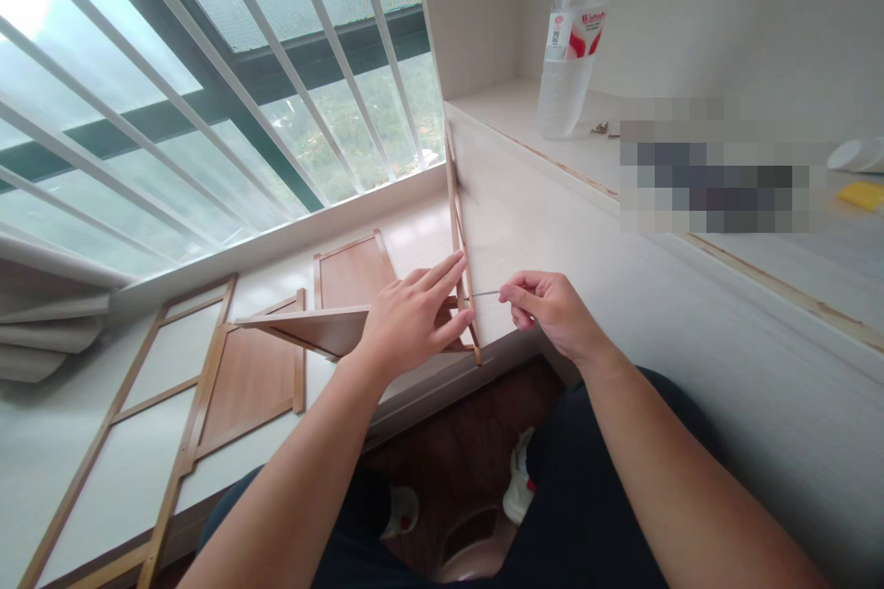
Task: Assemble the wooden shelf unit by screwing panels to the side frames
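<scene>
Head view: left hand (407, 317) flat, fingers extended, pressing on wooden panel (310, 329) at its right end, where panel meets upright wooden frame (459, 239) leaning against cabinet side (622, 294). Right hand (549, 308), grip pinched shut on thin metal pin (483, 294), tip at frame edge. Near left on white window ledge (62, 442): flat lattice frame (138, 414), brown panels (252, 377). Far right on table (517, 110): clear plastic bottle (570, 46).
</scene>
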Tool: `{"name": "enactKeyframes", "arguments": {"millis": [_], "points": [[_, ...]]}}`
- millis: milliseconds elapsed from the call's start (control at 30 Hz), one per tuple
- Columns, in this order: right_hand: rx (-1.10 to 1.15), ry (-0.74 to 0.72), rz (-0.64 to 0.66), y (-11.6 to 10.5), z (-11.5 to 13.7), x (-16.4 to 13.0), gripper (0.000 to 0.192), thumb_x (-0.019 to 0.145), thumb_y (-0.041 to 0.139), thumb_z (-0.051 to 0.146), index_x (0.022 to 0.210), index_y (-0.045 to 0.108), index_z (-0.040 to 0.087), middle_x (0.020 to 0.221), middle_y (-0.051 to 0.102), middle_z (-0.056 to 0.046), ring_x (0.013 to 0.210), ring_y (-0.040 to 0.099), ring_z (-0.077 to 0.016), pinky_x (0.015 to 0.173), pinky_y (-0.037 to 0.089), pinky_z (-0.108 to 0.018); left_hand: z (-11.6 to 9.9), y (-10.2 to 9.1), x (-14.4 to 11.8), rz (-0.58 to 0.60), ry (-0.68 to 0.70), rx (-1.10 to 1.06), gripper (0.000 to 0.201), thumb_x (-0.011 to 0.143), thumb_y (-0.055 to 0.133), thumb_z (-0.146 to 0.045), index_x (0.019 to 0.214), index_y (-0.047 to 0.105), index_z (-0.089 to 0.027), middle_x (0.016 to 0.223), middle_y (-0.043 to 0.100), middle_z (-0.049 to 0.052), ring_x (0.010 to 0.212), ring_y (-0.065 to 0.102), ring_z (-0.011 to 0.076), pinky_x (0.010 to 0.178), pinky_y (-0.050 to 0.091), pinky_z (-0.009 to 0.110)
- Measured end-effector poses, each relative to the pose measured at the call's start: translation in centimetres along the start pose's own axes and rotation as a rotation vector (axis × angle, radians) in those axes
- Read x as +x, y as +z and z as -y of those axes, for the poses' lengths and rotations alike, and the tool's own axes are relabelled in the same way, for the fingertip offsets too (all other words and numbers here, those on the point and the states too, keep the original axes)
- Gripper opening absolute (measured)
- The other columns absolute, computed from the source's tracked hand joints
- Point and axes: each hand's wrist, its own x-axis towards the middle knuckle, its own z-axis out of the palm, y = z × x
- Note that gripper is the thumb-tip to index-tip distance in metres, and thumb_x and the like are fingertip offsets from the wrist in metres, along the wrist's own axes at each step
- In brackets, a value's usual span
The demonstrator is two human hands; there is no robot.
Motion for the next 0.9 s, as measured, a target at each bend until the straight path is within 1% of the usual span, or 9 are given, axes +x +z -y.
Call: {"name": "enactKeyframes", "arguments": {"millis": [67, 133, 233, 300, 400, 533, 633, 900], "points": [[-0.013, -0.021, -0.032, -0.18, 0.20, -0.05, 0.032, 0.088, 0.078, 0.048, 0.080, 0.072, 0.018, 0.048, 0.055, 0.005, 0.046, 0.046, -0.0110, 0.050, 0.039, -0.026, -0.01, 0.00, -0.03, 0.001, 0.000, 0.000, 0.069, 0.104, 0.033, -0.063, 0.164, 0.033, -0.028, 0.168, 0.037, 0.000, 0.141, 0.053, 0.0280, 0.108, 0.051, 0.043], [-0.068, -0.066, -0.046, -0.38, 0.45, -0.14, 0.031, 0.088, 0.078, 0.047, 0.080, 0.073, 0.018, 0.053, 0.060, 0.003, 0.050, 0.052, -0.0125, 0.054, 0.045, -0.027, 0.00, 0.01, -0.05, -0.003, 0.000, -0.001, 0.069, 0.104, 0.034, -0.062, 0.164, 0.033, -0.029, 0.168, 0.037, 0.000, 0.140, 0.053, 0.0281, 0.108, 0.051, 0.043], [-0.214, -0.182, -0.055, -0.63, 0.63, -0.31, 0.026, 0.089, 0.077, 0.045, 0.086, 0.075, 0.020, 0.071, 0.072, -0.002, 0.067, 0.067, -0.0181, 0.069, 0.055, -0.032, 0.02, 0.04, -0.02, -0.007, 0.003, -0.005, 0.069, 0.104, 0.036, -0.062, 0.164, 0.033, -0.030, 0.168, 0.038, 0.000, 0.140, 0.054, 0.0283, 0.109, 0.051, 0.042], [-0.334, -0.278, -0.070, -0.71, 0.59, -0.40, 0.021, 0.091, 0.076, 0.042, 0.092, 0.077, 0.021, 0.085, 0.078, -0.005, 0.082, 0.072, -0.0215, 0.080, 0.058, -0.035, 0.03, 0.05, 0.01, -0.010, 0.005, -0.003, 0.069, 0.104, 0.036, -0.062, 0.164, 0.034, -0.030, 0.168, 0.038, 0.000, 0.140, 0.054, 0.0282, 0.109, 0.051, 0.043], [-0.471, -0.418, -0.076, -0.65, 0.48, -0.48, 0.015, 0.095, 0.072, 0.037, 0.094, 0.076, 0.023, 0.095, 0.079, -0.006, 0.091, 0.073, -0.0233, 0.087, 0.058, -0.037, 0.02, 0.05, 0.04, -0.011, 0.009, 0.000, 0.070, 0.104, 0.035, -0.063, 0.164, 0.034, -0.028, 0.168, 0.037, 0.000, 0.140, 0.054, 0.0280, 0.109, 0.051, 0.043], [-0.519, -0.574, -0.056, -0.35, 0.57, -0.49, 0.010, 0.099, 0.068, 0.032, 0.098, 0.074, 0.024, 0.099, 0.078, -0.006, 0.095, 0.073, -0.0237, 0.091, 0.058, -0.039, -0.04, 0.01, 0.02, -0.009, 0.006, -0.007, 0.069, 0.104, 0.035, -0.062, 0.164, 0.034, -0.028, 0.168, 0.038, 0.000, 0.140, 0.053, 0.0285, 0.108, 0.051, 0.043], [-0.533, -0.625, -0.055, -0.23, 0.66, -0.42, 0.009, 0.100, 0.066, 0.031, 0.100, 0.074, 0.025, 0.100, 0.078, -0.007, 0.096, 0.073, -0.0240, 0.092, 0.058, -0.041, -0.07, -0.03, 0.01, -0.010, 0.004, -0.007, 0.069, 0.104, 0.036, -0.062, 0.164, 0.034, -0.029, 0.168, 0.038, 0.000, 0.140, 0.054, 0.0288, 0.109, 0.051, 0.043], [-0.570, -0.685, -0.033, -0.49, 0.41, -0.45, 0.009, 0.100, 0.065, 0.027, 0.102, 0.074, 0.027, 0.101, 0.078, -0.007, 0.099, 0.072, -0.0249, 0.092, 0.058, -0.043, -0.13, -0.07, 0.10, 0.004, -0.004, -0.001, 0.069, 0.103, 0.037, -0.062, 0.164, 0.034, -0.030, 0.167, 0.038, 0.000, 0.138, 0.055, 0.0287, 0.107, 0.051, 0.043]]}}
